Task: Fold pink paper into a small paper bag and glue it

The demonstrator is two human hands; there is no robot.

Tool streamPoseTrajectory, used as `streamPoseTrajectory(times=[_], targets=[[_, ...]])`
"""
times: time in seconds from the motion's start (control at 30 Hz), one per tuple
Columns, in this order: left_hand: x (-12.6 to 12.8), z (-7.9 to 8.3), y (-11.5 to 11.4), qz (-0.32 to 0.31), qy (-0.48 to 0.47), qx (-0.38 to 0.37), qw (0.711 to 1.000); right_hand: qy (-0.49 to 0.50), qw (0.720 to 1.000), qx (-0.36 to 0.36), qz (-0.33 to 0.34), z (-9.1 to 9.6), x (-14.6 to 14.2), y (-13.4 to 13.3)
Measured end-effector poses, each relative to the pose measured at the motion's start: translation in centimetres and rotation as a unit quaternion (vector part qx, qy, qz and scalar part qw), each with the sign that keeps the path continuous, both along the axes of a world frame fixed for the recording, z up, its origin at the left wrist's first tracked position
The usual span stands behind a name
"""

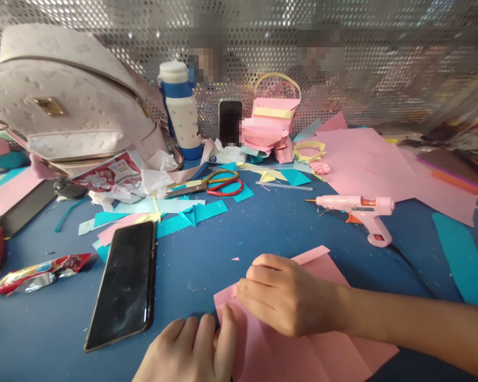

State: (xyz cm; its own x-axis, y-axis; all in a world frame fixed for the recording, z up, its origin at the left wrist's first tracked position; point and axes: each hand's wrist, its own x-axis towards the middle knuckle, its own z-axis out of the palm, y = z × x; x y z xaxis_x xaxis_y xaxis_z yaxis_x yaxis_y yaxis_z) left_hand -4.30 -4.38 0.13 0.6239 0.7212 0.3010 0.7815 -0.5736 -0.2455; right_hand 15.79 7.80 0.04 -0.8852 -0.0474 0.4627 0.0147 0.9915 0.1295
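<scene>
A sheet of pink paper [298, 355] with crease lines lies on the blue table in front of me, a narrow strip folded along its far edge. My right hand [289, 294] rests across that folded edge, its fingers closed and bent down onto the paper. At the near left corner, my left hand [195, 345] is curled with its fingers bent; the index finger lies over the paper's left edge and the thumb is mostly hidden. Beyond my right hand, a pink glue gun [356, 204] lies on its side, its cord running toward my right forearm.
A black phone [123, 281] lies left of my hands, near a red snack wrapper [40, 273]. Scissors [219, 185] sit among paper scraps. Behind stand a white backpack [71, 101], a bottle [181, 114], another phone [230, 122] and a pink paper basket [273, 124]. Pink sheets [362, 159] lie right.
</scene>
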Motion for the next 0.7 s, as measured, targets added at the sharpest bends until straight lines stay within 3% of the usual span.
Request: streamPoseTrajectory(times=[0.27, 0.7], targets=[[-0.6, -1.1, 0.4, -0.001, -0.002, -0.021, 1.000, 0.008, 1.000, -0.011, 0.017, -0.3, 0.1, 0.0], [-1.0, -1.3, 0.7, -0.010, 0.014, -0.024, 1.000, -0.007, 1.000, -0.025, 0.007, -0.1, 0.2, 0.0]])
